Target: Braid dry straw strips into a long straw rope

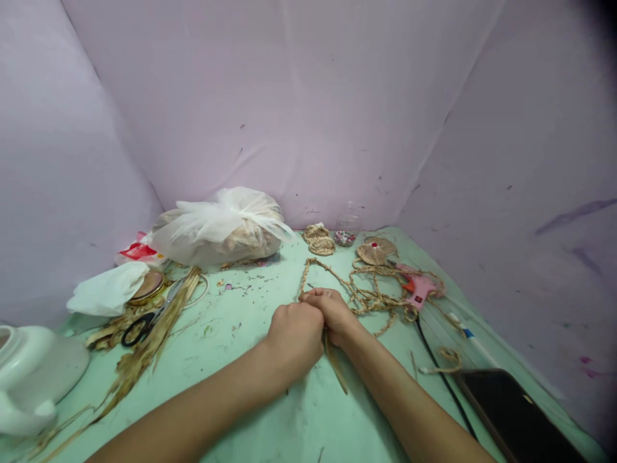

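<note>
A braided rope of dried plant fibre (304, 278) rises from between my fingers and runs off to the right in loose loops. My left hand (295, 341) is a fist round its near end, the knuckles turned up. Pressed against it, my right hand (330, 310) pinches the same braid with bent fingers. Loose flat strands (336, 370) hang toward me from below the two hands. The exact spot being gripped is hidden by the fingers.
Scissors (149, 321) lie among dried leaf strips (166, 321) at left, near a white pot (36, 379). Behind is a white bag (226, 228). Coiled woven pieces (321, 245), a bead jar (345, 238), a pink glue gun (421, 290) and a phone (515, 411) occupy the back and right.
</note>
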Motion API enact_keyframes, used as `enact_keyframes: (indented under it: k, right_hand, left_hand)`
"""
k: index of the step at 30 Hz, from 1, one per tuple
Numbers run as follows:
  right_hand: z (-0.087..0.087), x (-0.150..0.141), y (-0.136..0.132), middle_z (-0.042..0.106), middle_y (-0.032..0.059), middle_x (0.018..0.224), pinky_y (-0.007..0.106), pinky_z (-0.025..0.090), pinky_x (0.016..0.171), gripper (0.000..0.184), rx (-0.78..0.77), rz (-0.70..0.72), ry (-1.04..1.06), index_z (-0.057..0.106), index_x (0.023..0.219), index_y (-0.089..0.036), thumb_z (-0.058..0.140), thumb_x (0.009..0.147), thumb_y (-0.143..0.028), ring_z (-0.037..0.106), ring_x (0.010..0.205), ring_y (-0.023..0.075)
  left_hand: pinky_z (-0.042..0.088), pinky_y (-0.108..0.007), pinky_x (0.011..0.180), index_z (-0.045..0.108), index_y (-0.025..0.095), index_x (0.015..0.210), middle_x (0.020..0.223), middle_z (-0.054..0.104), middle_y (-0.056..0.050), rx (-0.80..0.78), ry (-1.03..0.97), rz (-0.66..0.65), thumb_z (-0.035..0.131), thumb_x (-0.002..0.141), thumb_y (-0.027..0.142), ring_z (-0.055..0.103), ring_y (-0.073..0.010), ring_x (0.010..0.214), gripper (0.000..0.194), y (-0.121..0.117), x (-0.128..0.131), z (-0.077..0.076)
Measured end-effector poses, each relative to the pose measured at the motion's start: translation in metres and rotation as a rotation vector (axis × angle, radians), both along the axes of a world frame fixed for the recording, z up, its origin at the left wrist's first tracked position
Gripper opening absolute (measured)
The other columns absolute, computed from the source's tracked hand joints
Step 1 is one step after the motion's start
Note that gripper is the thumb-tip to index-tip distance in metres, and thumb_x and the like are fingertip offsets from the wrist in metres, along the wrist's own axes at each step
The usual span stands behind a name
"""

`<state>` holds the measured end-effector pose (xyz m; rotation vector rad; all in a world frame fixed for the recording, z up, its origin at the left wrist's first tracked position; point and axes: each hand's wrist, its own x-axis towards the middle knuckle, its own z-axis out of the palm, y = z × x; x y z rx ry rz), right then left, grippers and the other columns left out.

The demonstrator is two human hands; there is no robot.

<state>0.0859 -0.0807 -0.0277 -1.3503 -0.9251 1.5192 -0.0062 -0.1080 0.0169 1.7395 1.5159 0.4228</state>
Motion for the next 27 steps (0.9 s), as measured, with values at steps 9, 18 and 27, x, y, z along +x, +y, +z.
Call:
enact_keyframes:
  k: [9,18,27]
  right_hand:
    - [0.005,0.007,0.002,0.039,-0.0056,0.037,0.019,0.008,0.035,0.013,-0.02,0.171,-0.01,0.049,0.052,-0.013,0.052,0.063,-0.02,0.02,0.031,0.0027]
    - [-0.002,0.014,0.007,0.055,0.0,0.049,0.018,0.026,0.043,0.008,0.274,0.296,-0.53,0.058,0.058,-0.012,0.05,0.06,-0.011,0.04,0.043,0.0064]
    - [0.038,-0.005,-0.024,0.065,0.0126,0.069,0.026,0.035,0.055,0.018,0.35,0.23,-1.4,0.067,0.071,-0.014,0.051,0.063,-0.015,0.059,0.067,0.0211]
  left_hand:
    - [0.032,-0.02,0.04,0.056,0.009,0.069,0.053,0.054,-0.003,-0.474,-0.373,0.117,0.054,0.06,0.017,0.046,-0.0093,0.042,0.012,0.052,-0.041,-0.001]
    - [0.017,-0.021,0.034,0.05,0.014,0.052,0.035,0.033,0.005,-0.279,-0.093,0.103,0.053,0.057,0.02,0.027,-0.0064,0.031,0.008,0.052,-0.029,-0.026]
    - [0.011,-0.021,0.036,0.034,0.017,0.043,0.033,0.023,0.007,-0.191,-0.188,0.201,0.045,0.051,0.009,0.018,-0.0036,0.032,0.015,0.045,-0.018,-0.035]
